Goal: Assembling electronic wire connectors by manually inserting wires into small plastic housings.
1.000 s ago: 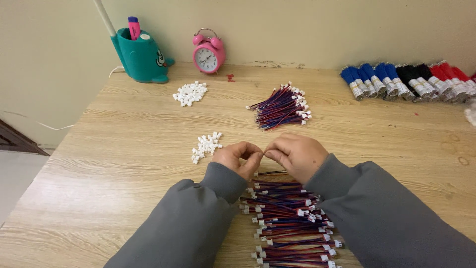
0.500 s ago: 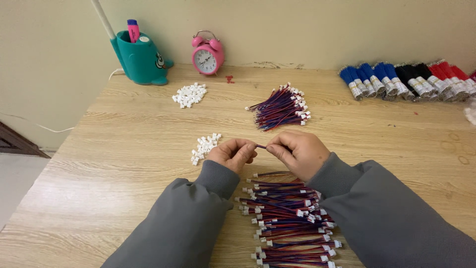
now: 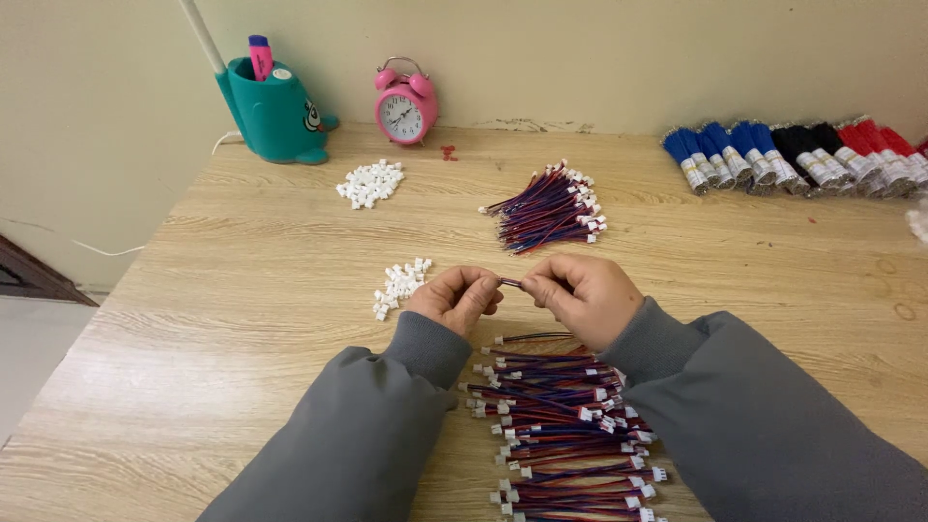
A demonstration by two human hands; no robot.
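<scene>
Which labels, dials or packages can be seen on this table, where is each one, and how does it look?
Alarm clock: back of the table by the wall; pink, round, white dial with dark marks, two bells on top.
Bands on the wire bundles: back right corner; pale wraps around blue, black and red bundles, print too small to tell.
Pen holder: back left; teal, with a cartoon eye.
No packages or screens.

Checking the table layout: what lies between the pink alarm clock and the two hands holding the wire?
In the head view, between the pink alarm clock and the left hand and right hand pinching the wire, only bare wooden table shows; the wire bundle lies just right.
</scene>
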